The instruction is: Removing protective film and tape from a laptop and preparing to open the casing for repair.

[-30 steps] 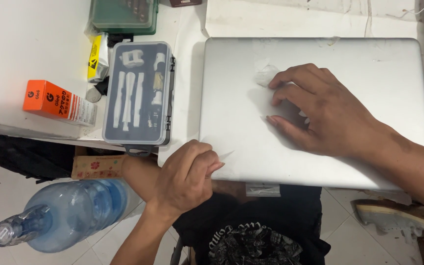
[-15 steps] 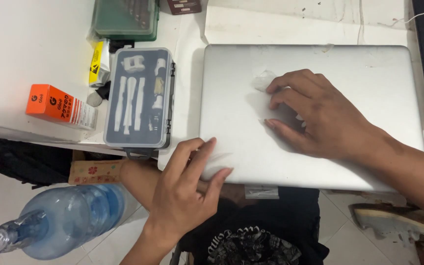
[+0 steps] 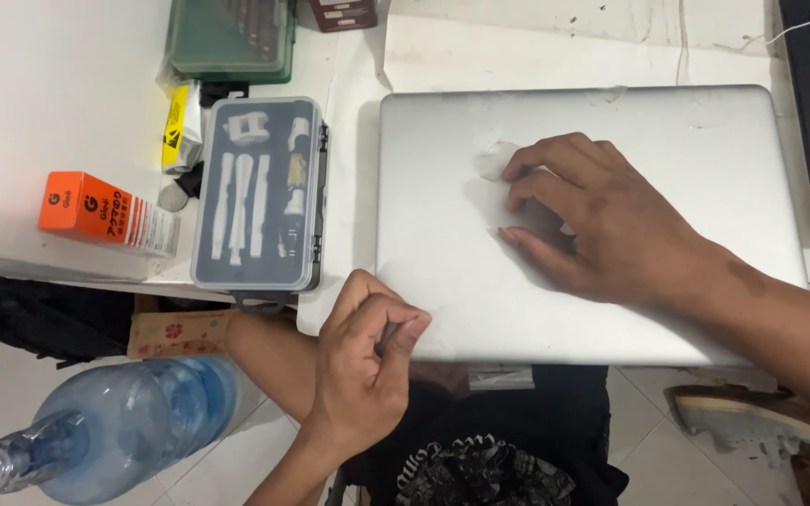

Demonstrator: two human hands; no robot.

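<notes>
Closed silver laptop (image 3: pixel 480 281) lies flat on white worktop (image 3: pixel 49 103). Right hand (image 3: pixel 602 220) spread flat on lid, fingers on a small white wad (image 3: pixel 492 161). Left hand (image 3: pixel 363 361) curled, pinching laptop's front-left corner. Clear tool case (image 3: pixel 257 195) just left of laptop.

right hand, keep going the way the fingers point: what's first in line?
The right hand lies flat on the closed silver laptop, fingers pointing left. Sliding on, it would probably leave the lid's left edge and meet the clear tool case first.
</notes>
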